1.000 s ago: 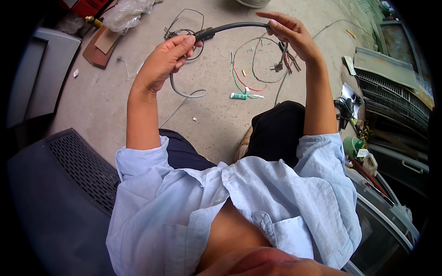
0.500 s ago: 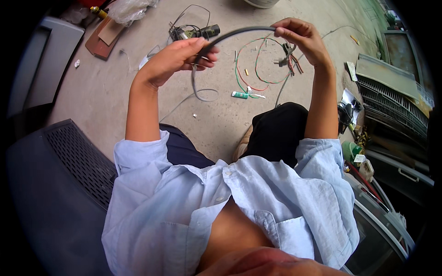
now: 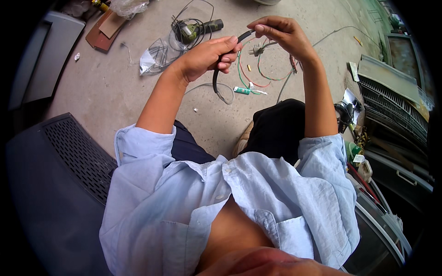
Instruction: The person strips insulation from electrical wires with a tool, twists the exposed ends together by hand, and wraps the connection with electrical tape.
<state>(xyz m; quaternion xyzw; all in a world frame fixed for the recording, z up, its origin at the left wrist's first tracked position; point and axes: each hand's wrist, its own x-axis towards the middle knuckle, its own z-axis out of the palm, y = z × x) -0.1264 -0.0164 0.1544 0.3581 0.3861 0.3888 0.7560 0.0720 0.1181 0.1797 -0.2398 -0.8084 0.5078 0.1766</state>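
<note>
A length of black sleeve (image 3: 244,36) on a thin grey cable passes through my left hand (image 3: 213,54), whose fingers are closed around it. Its lower end hangs below that hand, and the grey cable (image 3: 227,100) emerges there in a loop. My right hand (image 3: 286,37) pinches the line just past the sleeve's upper end, where a short lighter piece shows between the fingertips. Below the right fingers hangs a grey plug (image 3: 258,49) on its cord. Red and green wires (image 3: 263,79) curve over the floor behind it; whether they join the held cable I cannot tell.
On the concrete floor lie a green-and-white tube (image 3: 241,90), a small yellow piece (image 3: 249,67) and an olive-green power tool (image 3: 200,31) with its cord. A dark perforated panel (image 3: 76,152) stands at my left. Wire racks (image 3: 391,99) and metal panels are stacked at right.
My left hand has moved right and slightly up, closing the gap between the hands. The wide arch of black sleeve is now a short span. The plug has swung left.
</note>
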